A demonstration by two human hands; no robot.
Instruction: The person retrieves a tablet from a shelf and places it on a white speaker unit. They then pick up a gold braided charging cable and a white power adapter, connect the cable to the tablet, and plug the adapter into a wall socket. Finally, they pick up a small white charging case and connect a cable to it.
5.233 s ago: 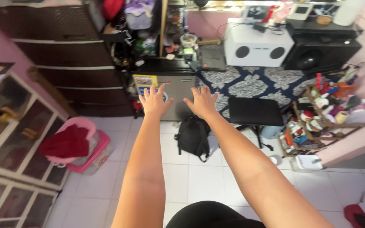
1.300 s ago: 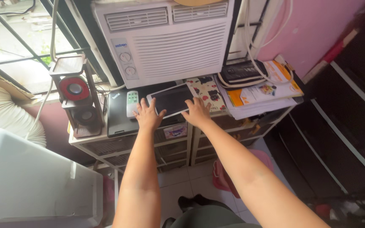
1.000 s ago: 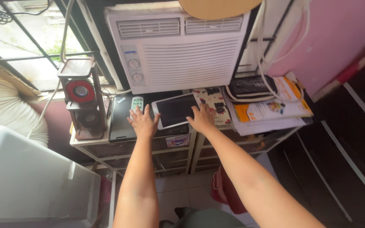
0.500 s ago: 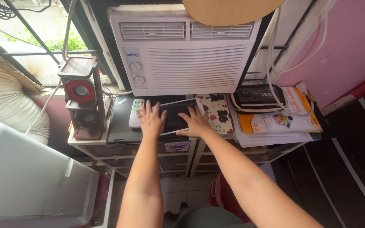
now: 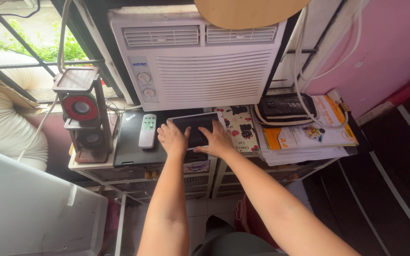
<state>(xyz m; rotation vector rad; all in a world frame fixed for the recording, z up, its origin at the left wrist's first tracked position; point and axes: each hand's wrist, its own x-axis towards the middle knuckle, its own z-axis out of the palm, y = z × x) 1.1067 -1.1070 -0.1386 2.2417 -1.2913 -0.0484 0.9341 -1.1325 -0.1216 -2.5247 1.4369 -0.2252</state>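
Window-mounted white air conditioner (image 5: 198, 59), boxy with slatted vents and two round dials, fills the upper centre of the frame. White plastic bin (image 5: 29, 208) with a flat lid takes the lower left corner, and a pale ribbed duct hose (image 5: 1, 128) curves along the left edge. Below the air conditioner stands a low drawer unit (image 5: 191, 173) whose top is crowded with things. Stack of papers and orange-and-white booklets (image 5: 309, 140) sits right of centre, with a black zipped pouch (image 5: 285, 106) resting on its upper end. Closed black laptop (image 5: 131, 142) lies left of centre, a slim white remote control (image 5: 147, 131) lying on its lid. Small wooden speaker tower with a red round cone (image 5: 81, 114) stands upright just left of the laptop. Cream notebook printed with small black cats (image 5: 240, 128) lies between the laptop and the paper stack.

At the centre of the frame a white-framed tablet with a dark screen (image 5: 196, 128) lies tilted, partly over the laptop and touching the notebook. Both bare arms reach up from the bottom edge. The left hand (image 5: 172, 139) grips the tablet's lower left corner. The right hand (image 5: 218, 141) rests on the tablet's lower right part, fingers spread over the screen.
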